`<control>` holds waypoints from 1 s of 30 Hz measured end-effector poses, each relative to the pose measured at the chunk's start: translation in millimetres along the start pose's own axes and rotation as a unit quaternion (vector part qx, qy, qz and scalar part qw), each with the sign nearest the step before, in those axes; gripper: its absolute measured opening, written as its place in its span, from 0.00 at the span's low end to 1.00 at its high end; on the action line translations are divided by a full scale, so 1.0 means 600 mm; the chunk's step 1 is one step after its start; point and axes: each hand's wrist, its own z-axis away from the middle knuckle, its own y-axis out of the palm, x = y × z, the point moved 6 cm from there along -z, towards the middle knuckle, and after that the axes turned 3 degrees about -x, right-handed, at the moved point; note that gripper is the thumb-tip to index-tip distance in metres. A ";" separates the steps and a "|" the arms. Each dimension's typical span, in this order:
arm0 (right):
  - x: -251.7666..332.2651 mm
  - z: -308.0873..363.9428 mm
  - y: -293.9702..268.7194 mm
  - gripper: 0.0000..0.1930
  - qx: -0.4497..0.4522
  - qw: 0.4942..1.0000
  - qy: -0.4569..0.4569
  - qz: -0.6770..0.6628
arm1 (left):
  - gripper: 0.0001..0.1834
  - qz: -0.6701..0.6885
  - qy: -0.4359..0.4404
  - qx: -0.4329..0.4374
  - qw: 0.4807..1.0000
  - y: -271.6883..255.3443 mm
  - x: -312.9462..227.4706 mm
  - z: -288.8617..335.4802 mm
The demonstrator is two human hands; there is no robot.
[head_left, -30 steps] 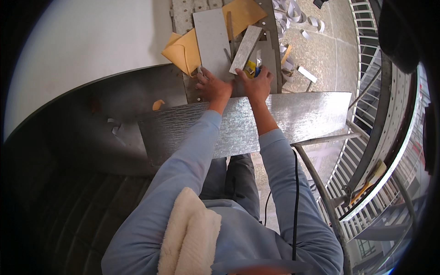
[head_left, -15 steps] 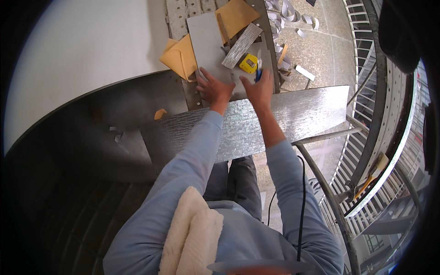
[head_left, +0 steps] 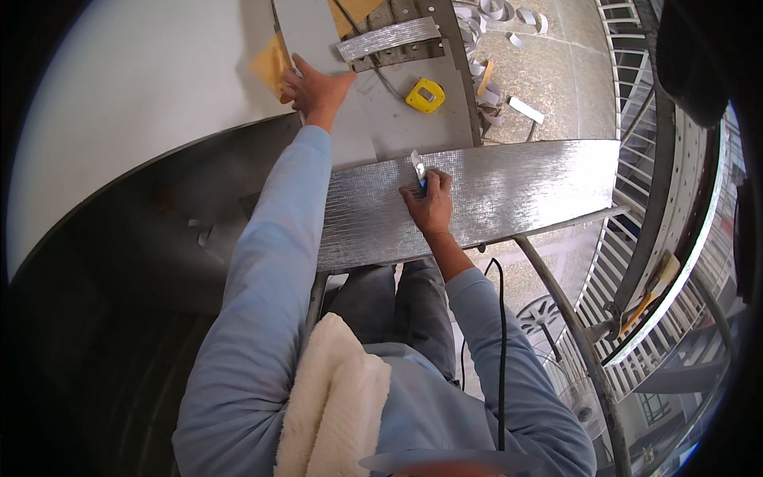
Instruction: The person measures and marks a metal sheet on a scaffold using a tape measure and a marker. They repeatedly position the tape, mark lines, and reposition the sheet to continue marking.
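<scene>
Over the silvery sheet (head_left: 524, 183), the right hand (head_left: 431, 208) holds a blue-handled cutter (head_left: 418, 164).

Desk: bench top of grey metal, pierced with small round holes (head_left: 417, 54).
Sheeting: smooth, flat grey sheet material (head_left: 453, 111) covering much of it.
Tape measure: yellow, rounded case (head_left: 426, 95), on the grey sheeting.
Strip: narrow, shiny silver, textured piece (head_left: 389, 38), slanting across the far part.
Paper: folded tan piece (head_left: 269, 67) at the left edge.
Floor: speckled tan (head_left: 576, 79), right of the desk, with curled white strips (head_left: 494, 9).
</scene>
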 end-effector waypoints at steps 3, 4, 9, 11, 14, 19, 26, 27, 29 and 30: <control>-0.002 -0.001 0.004 0.33 0.013 1.000 0.006 -0.008 | 0.71 -0.013 0.021 -0.037 0.999 -0.014 -0.014 -0.042; -0.003 -0.001 0.004 0.33 0.015 1.000 0.010 -0.005 | 0.70 -0.038 0.028 -0.040 0.998 -0.018 -0.020 -0.058; -0.001 -0.006 0.004 0.36 0.019 1.000 0.016 -0.004 | 0.67 0.018 0.072 -0.024 0.997 -0.036 -0.060 -0.116; -0.002 -0.008 0.004 0.36 0.021 1.000 0.014 -0.005 | 0.67 0.027 0.087 -0.021 0.996 -0.046 -0.086 -0.140; -0.005 -0.010 0.006 0.37 0.030 0.999 0.016 -0.006 | 0.68 0.063 0.096 -0.006 0.993 -0.068 -0.116 -0.172; -0.005 -0.018 0.006 0.36 0.042 0.998 0.034 -0.016 | 0.69 0.150 0.042 0.082 0.984 -0.069 -0.095 -0.129; -0.007 -0.035 -0.004 0.28 0.038 0.999 0.017 -0.029 | 0.68 -0.007 0.005 0.094 0.995 -0.030 0.040 0.175; -0.010 -0.039 -0.004 0.27 0.039 0.999 0.020 -0.031 | 0.68 -0.011 0.002 0.088 0.996 -0.024 0.054 0.214; -0.014 -0.042 -0.004 0.25 0.040 0.998 0.017 -0.046 | 0.68 0.012 -0.016 0.097 0.995 -0.004 0.081 0.286; -0.014 -0.045 -0.005 0.24 0.035 0.998 0.012 -0.060 | 0.68 0.021 -0.031 0.107 0.994 0.004 0.100 0.308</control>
